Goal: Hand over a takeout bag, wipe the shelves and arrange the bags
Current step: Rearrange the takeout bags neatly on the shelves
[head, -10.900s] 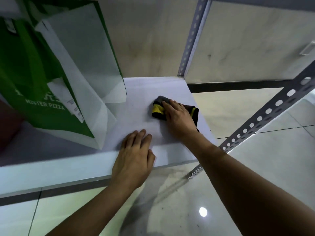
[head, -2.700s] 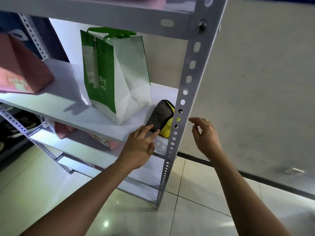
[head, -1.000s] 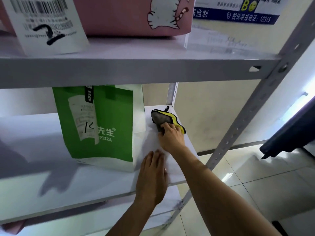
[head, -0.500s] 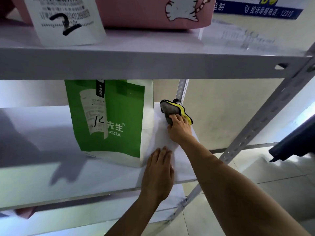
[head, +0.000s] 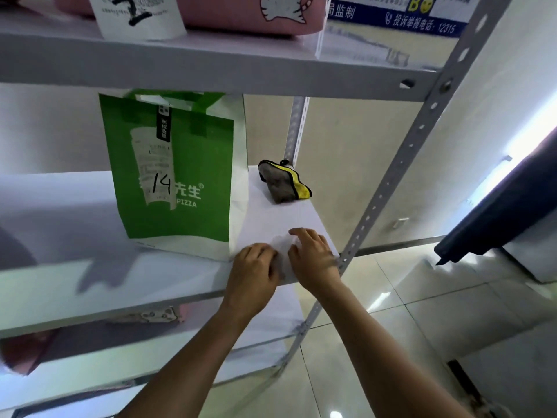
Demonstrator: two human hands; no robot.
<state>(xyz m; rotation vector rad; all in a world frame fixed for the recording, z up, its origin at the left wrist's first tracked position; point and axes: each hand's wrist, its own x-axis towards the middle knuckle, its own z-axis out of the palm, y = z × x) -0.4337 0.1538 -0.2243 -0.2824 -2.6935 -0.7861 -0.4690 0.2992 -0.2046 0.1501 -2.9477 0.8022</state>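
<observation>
A green and white pizza takeout bag (head: 180, 182) marked 14 stands upright on the white middle shelf (head: 75, 267). A grey cloth with a yellow edge (head: 283, 185) lies crumpled at the shelf's back right corner, with no hand on it. My left hand (head: 253, 273) and my right hand (head: 313, 257) rest side by side on the shelf's front right corner, just right of the bag. A pale blurred patch shows between their fingertips; I cannot tell what it is.
The upper shelf (head: 211, 67) carries a pink bag with a cat print (head: 241, 13) and a paper slip marked 2 (head: 135, 16). A perforated metal post (head: 401, 176) stands right of my hands. Another pink bag (head: 30, 351) sits on the lower shelf. A dark panel (head: 497, 212) juts in at right.
My right hand has let go of the cloth at the back corner and pulled back to the front edge beside my left hand. The cloth stays in the corner.
</observation>
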